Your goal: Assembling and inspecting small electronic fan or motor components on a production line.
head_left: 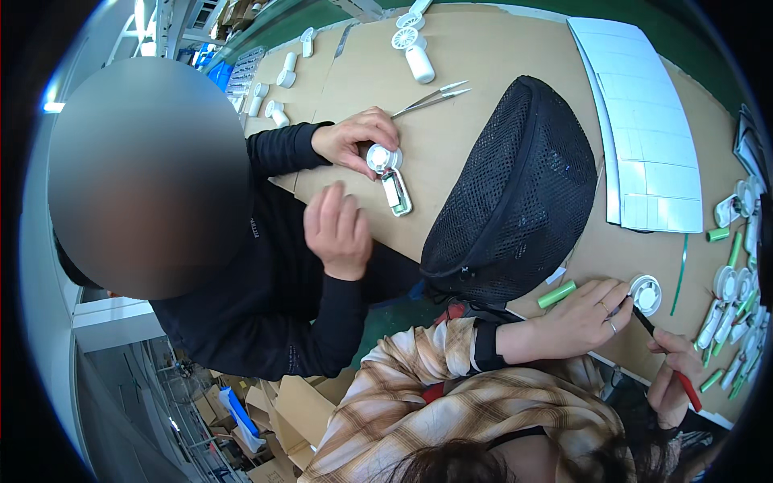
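Note:
At the lower right, my left hand (576, 320), with rings on its fingers, is closed at the edge of a white round fan part (646, 295) on the table. My right hand (675, 370) grips a slim tool with a red handle (688, 391) and a dark shaft. Its dark tip points at the space between my left fingers and the fan part; its exact kind is unclear. Beside my left wrist lies a green cylindrical battery (557, 295). Further right are several white handheld-fan parts (727, 283) with green batteries among them.
A black mesh cover (515, 193) stands between me and a co-worker in black (258, 266), who holds an opened white handheld fan (385, 161). Metal tweezers (431, 100) lie beyond it. White sheets (648, 129) lie at the far right, and a white fan (417, 60) at the far side.

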`<state>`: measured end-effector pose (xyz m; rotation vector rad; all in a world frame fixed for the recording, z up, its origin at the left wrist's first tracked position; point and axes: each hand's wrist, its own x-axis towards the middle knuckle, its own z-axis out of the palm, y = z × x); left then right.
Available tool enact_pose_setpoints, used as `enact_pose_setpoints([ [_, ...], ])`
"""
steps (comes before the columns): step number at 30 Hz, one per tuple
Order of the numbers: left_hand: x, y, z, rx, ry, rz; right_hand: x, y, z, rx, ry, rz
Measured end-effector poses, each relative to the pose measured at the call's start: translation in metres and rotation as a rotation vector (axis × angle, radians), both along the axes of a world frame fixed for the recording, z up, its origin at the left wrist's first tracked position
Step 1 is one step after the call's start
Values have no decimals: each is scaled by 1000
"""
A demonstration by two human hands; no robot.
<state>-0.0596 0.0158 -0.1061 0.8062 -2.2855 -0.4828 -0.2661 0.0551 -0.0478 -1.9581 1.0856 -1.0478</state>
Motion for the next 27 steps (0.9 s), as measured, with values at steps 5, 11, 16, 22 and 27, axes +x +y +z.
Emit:
enact_pose_setpoints([
  [5,-3,-2,2,2,-14,12,-4,-3,2,7,16,18],
  [11,-5,-7,5,36,-16,-49,-5,6,2,-47,-10,-60],
  [16,-3,0,-2,74,-4,12,-11,-6,22,-11,181,142],
  [22,-10,-9,6,59,-8,26,-19,-4,18,-137,156,141],
  [27,-16,-8,3,29,-10,-6,-30,2,23,-181,51,147],
])
